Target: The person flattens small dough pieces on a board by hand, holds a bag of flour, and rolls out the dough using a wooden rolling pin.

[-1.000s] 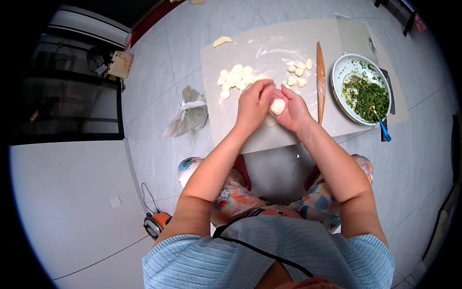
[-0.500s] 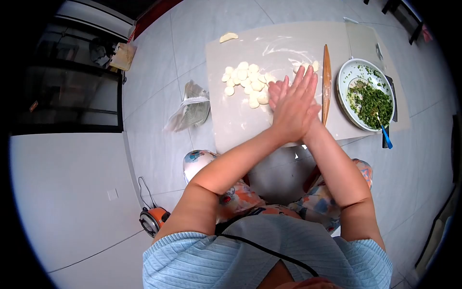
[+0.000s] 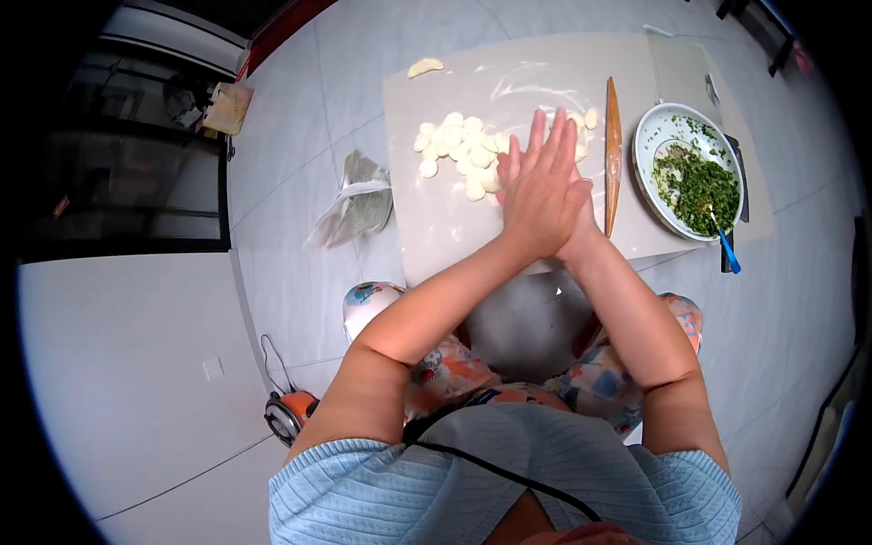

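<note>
My left hand (image 3: 541, 195) lies flat on top of my right hand (image 3: 581, 222), its fingers stretched out and pointing away from me. Most of the right hand is hidden underneath; its fingertips show at the left side, extended. Whether anything sits between the palms cannot be seen. Both hands are over the near part of a floured beige mat (image 3: 445, 245). Just left of them is a cluster of small pale dough pieces (image 3: 454, 143). A few more dough pieces (image 3: 590, 119) show beyond and right of the fingers.
A wooden rolling pin (image 3: 613, 154) lies right of my hands. Beyond it stands a white bowl (image 3: 644, 173) of chopped greens (image 3: 704, 191) with a blue-handled spoon (image 3: 731, 254). A dough strip (image 3: 424, 67) lies at the far left. A plastic bag (image 3: 359, 204) is beside the mat.
My joined hands have shifted slightly left, still pressed together, and the left hand's fingers lie at a changed angle. The whole view has moved slightly.
</note>
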Demonstrator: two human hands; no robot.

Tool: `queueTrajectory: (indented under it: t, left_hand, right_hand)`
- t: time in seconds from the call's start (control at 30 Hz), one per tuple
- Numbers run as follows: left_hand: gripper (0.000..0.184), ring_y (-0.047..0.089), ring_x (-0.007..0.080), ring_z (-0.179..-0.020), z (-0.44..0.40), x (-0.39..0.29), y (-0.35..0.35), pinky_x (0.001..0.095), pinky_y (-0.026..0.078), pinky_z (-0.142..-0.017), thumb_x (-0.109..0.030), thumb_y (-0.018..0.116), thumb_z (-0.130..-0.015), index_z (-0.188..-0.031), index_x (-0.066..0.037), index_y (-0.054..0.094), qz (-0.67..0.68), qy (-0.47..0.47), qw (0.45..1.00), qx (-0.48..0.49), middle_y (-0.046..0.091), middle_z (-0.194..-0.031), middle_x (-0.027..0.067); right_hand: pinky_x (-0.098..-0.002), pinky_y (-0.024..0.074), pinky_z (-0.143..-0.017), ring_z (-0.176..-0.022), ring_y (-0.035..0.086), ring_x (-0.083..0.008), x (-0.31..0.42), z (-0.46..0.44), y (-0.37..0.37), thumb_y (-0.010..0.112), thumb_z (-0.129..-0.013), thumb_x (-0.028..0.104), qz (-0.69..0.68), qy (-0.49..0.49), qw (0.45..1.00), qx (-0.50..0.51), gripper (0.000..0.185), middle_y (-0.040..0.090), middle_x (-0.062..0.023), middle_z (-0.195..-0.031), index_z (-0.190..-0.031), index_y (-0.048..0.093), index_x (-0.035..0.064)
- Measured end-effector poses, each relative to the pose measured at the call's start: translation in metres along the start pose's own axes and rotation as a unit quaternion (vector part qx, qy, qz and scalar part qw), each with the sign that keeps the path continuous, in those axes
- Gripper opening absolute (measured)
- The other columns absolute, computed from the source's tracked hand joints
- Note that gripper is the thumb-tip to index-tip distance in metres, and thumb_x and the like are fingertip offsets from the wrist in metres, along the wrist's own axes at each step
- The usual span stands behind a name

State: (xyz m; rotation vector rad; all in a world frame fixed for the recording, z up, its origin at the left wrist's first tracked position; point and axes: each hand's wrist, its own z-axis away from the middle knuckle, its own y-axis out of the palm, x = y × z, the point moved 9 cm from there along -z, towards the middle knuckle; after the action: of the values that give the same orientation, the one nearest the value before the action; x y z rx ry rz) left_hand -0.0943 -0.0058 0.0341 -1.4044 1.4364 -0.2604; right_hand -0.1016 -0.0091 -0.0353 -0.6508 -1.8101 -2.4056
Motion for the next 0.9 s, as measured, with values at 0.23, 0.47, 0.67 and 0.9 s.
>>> queueTrajectory:
  t: [0.23,0.47,0.67,0.9]
  left_hand:
    - [0.070,0.019,0.0328,-0.152,-0.010,0.054,-0.013,0.0490,0.017,-0.121,-0.036,0.042,-0.101,-0.155,0.002,0.022,0.472,-0.133,0.871,-0.034,0.026,-0.162,0.0183]
    - [0.053,0.058,0.0250,-0.114,0.014,0.033,-0.024,0.0363,0.049,-0.097,-0.016,0.081,-0.073,-0.120,-0.005,0.059,0.206,-0.032,0.976,0.069,0.055,-0.130,0.0127]
    - [0.038,0.063,0.0150,-0.102,0.025,0.066,-0.002,0.0274,0.053,-0.085,0.001,0.072,-0.083,-0.119,-0.002,0.059,0.459,-0.229,0.856,0.069,0.063,-0.114,0.0086]
    - [0.044,0.065,0.0135,-0.093,0.034,0.089,-0.018,0.0262,0.053,-0.084,-0.003,0.072,-0.086,-0.128,0.001,0.060,0.440,-0.327,0.835,0.050,0.068,-0.108,0.0091]
  right_hand:
    - [-0.0425,0.0299,-0.118,-0.140,0.040,-0.0275,0.010,0.006,0.017,0.024,-0.101,0.067,-0.160,0.136,0.976,0.050,0.081,0.041,-0.0112,-0.153,-0.156,0.027,0.0070]
    - [-0.0439,0.0375,-0.111,-0.134,0.045,-0.0303,0.022,0.001,0.007,0.024,-0.100,0.069,-0.032,0.102,0.992,0.070,0.084,0.045,-0.0184,-0.144,-0.146,0.034,0.0002]
    - [-0.0460,0.0478,-0.098,-0.117,0.056,-0.0307,0.025,0.000,-0.033,0.035,-0.105,0.054,0.041,0.070,0.988,-0.128,0.062,0.054,-0.0180,-0.125,-0.132,0.048,-0.0006]
    - [-0.0259,0.0542,-0.070,-0.078,0.065,-0.0128,0.027,0.003,-0.042,0.054,-0.102,0.026,0.338,0.087,0.936,-0.046,0.033,0.067,-0.0090,-0.094,-0.120,0.055,-0.0013]
